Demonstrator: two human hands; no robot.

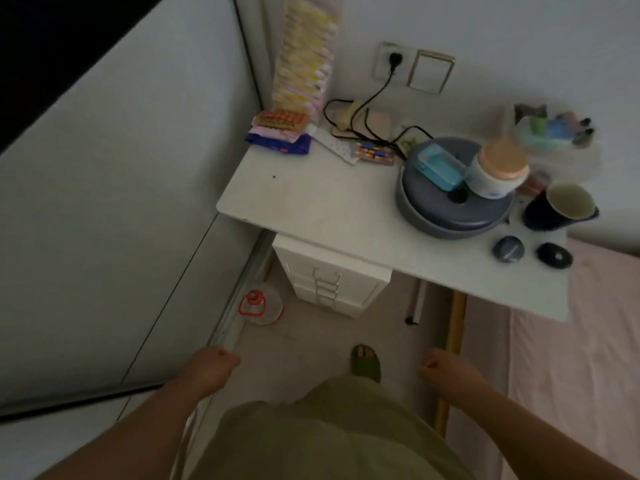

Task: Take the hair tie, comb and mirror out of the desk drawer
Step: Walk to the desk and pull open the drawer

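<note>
While the hair tie, comb and mirror lie unseen inside the shut drawers [325,278] under the desk [311,209], both probably light, the mirror fragile, the left hand [211,367] and right hand [446,372] hang loosely curled, holding nothing; grasp a metal handle [327,273] first.
</note>
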